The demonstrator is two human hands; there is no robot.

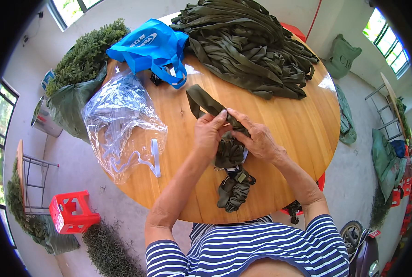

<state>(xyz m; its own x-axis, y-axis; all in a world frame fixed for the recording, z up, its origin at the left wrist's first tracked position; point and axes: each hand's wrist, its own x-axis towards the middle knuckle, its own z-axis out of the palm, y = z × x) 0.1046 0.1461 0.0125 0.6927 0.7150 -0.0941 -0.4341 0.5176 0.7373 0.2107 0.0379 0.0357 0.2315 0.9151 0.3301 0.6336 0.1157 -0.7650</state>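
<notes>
Over the middle of the round wooden table [298, 134], both my hands grip an olive-green fabric strap [201, 99]. My left hand [210, 131] pinches it between thumb and fingers, and a loop of it sticks out beyond to the upper left. Close beside it, my right hand [256, 138] has its fingers closed on the same strap. Below my hands the fabric is bunched into a gathered roll [229, 154]. A second gathered olive piece [236, 189] lies nearer the table's front edge. Part of the strap is hidden behind my fingers.
A large heap of olive fabric strips [252, 51] covers the table's far side. To the left lie a blue tote bag [153, 46] and a clear plastic bag [123, 106] with a white strap [154, 157]. A red stool [72, 212] and green artificial branches [88, 51] stand around the table.
</notes>
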